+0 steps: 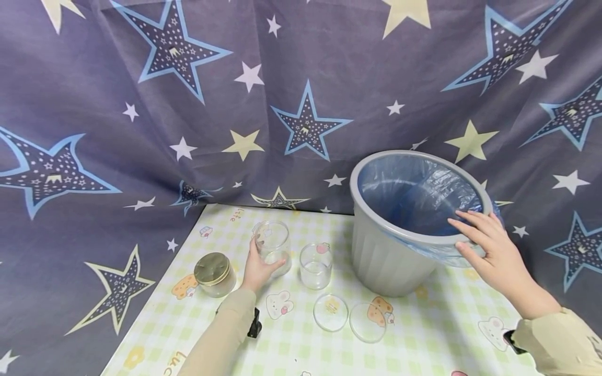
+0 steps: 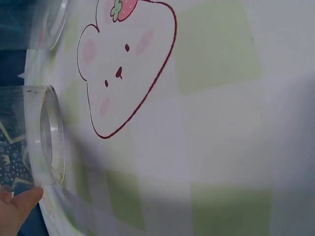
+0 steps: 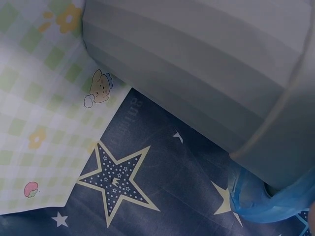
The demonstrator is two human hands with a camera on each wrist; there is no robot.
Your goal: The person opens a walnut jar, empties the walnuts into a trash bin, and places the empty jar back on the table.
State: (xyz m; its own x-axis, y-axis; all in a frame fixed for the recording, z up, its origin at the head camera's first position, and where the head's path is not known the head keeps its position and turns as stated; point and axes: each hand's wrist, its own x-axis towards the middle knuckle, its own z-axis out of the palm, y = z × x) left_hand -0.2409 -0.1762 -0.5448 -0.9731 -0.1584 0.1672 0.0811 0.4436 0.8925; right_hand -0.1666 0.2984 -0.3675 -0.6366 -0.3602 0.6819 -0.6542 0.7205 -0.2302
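My left hand grips a clear jar by its side, thumb on the right and fingers round the left. The left wrist view catches the thumb against the lower wall of this jar. On the right stands a grey trash bin lined with a blue plastic bag. My right hand lies over the bin's near right rim, its fingers extended and spread across the bag's edge. In the right wrist view, the bin's ribbed wall and the folded-over bag appear, with the hand mostly out of frame.
A second clear jar stands between the held jar and the bin. Left of my hand is a jar with a gold lid. Two clear round discs lie in front on the checked tablecloth. A starry curtain hangs behind.
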